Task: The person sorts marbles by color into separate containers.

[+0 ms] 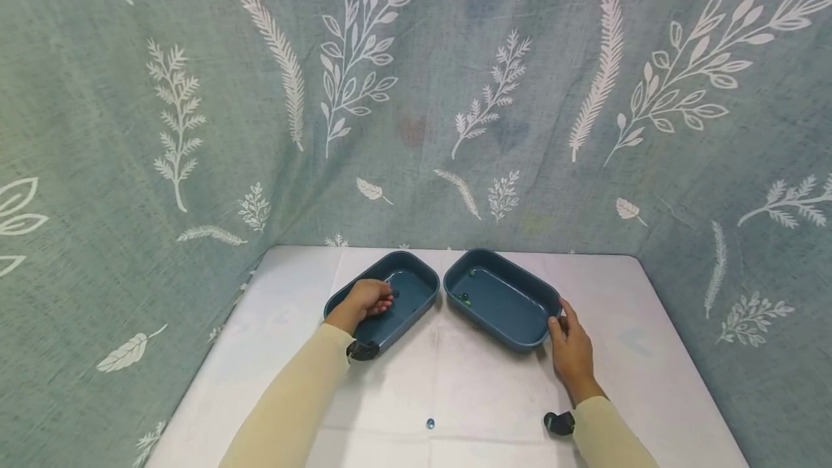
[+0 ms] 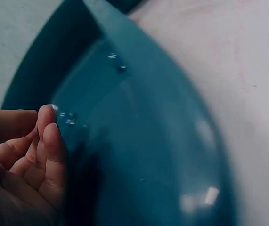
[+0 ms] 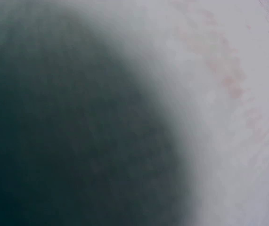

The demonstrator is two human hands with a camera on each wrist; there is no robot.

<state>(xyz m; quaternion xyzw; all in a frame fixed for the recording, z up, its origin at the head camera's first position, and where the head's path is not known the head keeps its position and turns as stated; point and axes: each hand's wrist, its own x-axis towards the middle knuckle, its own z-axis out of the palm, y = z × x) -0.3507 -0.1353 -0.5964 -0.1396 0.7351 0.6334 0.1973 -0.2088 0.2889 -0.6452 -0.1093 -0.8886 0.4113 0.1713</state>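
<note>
In the head view two dark blue trays stand side by side, angled apart. My left hand (image 1: pixel 375 297) reaches into the left tray (image 1: pixel 411 325), fingers curled and thumb close to the index finger. Just past the fingertips lie small shiny marbles (image 2: pixel 68 118), with another marble (image 2: pixel 121 68) farther off. Whether a marble is between the fingers is hidden. At the near right corner of the right tray (image 1: pixel 510 295), my right hand (image 1: pixel 575 349) holds the rim with thumb and fingers. Several green and dark marbles (image 1: pixel 464 297) lie at that tray's left end.
One loose marble (image 1: pixel 430 423) sits on the white tabletop (image 1: pixel 481 403) in front of the trays. Leaf-patterned green cloth (image 1: pixel 416 92) hangs behind and at both sides. In the right wrist view a large dark blurred shape (image 3: pixel 73 132) covers the left part.
</note>
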